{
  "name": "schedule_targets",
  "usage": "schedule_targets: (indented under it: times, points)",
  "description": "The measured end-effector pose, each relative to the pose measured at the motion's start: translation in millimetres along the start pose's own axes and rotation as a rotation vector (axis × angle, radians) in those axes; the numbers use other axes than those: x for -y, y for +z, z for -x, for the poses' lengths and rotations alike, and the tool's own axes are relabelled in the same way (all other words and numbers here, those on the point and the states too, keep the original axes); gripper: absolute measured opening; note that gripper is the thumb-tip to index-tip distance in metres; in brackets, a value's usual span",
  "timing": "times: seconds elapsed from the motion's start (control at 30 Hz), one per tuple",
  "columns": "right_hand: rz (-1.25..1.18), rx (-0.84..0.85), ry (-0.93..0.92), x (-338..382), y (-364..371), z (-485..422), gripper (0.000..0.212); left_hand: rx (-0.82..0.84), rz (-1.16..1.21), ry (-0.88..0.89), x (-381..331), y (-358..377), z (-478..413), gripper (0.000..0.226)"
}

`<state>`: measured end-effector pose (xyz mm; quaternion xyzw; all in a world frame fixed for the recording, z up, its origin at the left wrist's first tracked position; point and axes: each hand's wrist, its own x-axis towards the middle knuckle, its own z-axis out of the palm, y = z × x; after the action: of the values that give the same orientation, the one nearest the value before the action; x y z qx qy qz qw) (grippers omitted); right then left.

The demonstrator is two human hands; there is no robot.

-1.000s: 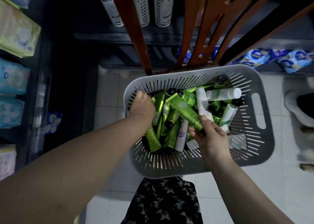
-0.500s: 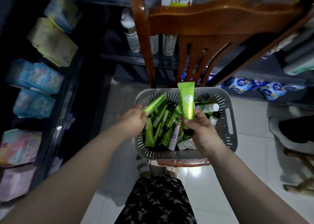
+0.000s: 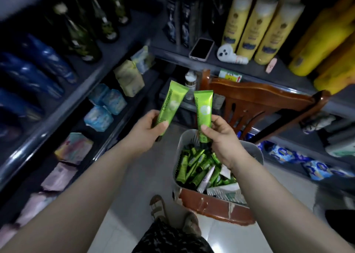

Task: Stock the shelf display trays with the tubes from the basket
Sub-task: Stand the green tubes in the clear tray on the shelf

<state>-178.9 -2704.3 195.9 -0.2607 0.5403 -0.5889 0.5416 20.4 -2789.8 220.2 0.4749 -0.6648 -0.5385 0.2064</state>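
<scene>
My left hand grips a green tube near its cap end, flat end tilted up and to the right. My right hand pinches a second green tube, held nearly upright beside the first. Both tubes are raised above the floor, apart from each other. Below my right wrist a grey slotted basket sits on a wooden chair seat and holds several green tubes and a few white ones. No display tray is clearly visible.
The wooden chair back rises behind the basket. A dark shelf ahead carries a phone, a white object and yellow bottles. The left shelves hold dark bottles and soft packs. White floor tiles lie below.
Both hands lifted out of the basket, each carrying a green tube upward. My view tilted up from the basket toward the shelves.
</scene>
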Motion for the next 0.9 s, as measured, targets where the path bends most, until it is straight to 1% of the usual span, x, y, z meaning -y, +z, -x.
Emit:
schedule_targets:
  times: [0.17, 0.23, 0.33, 0.43, 0.5, 0.67, 0.8, 0.9]
  points:
    - [0.079, 0.185, -0.093, 37, 60, -2, 0.023, -0.211, 0.135, 0.07, -21, -51, 39, 0.018]
    - [0.109, 0.278, -0.11, 50, 88, 0, 0.022, -0.272, 0.184, 0.082, -25, -75, 56, 0.02]
    - [0.146, 0.402, -0.122, 66, 133, 5, 0.025, -0.352, 0.18, 0.083, -31, -113, 85, 0.018]
    - [0.196, 0.504, -0.155, 82, 182, 12, 0.026, -0.45, 0.121, 0.087, -36, -155, 113, 0.019]
    - [0.213, 0.568, -0.18, 90, 215, 17, 0.026, -0.523, 0.054, 0.111, -40, -185, 134, 0.024]
    - [0.229, 0.696, -0.27, 107, 302, 32, 0.026, -0.664, -0.002, 0.195, -55, -255, 191, 0.034]
    - [0.253, 0.787, -0.356, 118, 371, 46, 0.022, -0.729, -0.042, 0.302, -72, -309, 241, 0.024]
    - [0.26, 0.869, -0.408, 125, 429, 59, 0.025, -0.844, -0.101, 0.347, -83, -351, 278, 0.018]
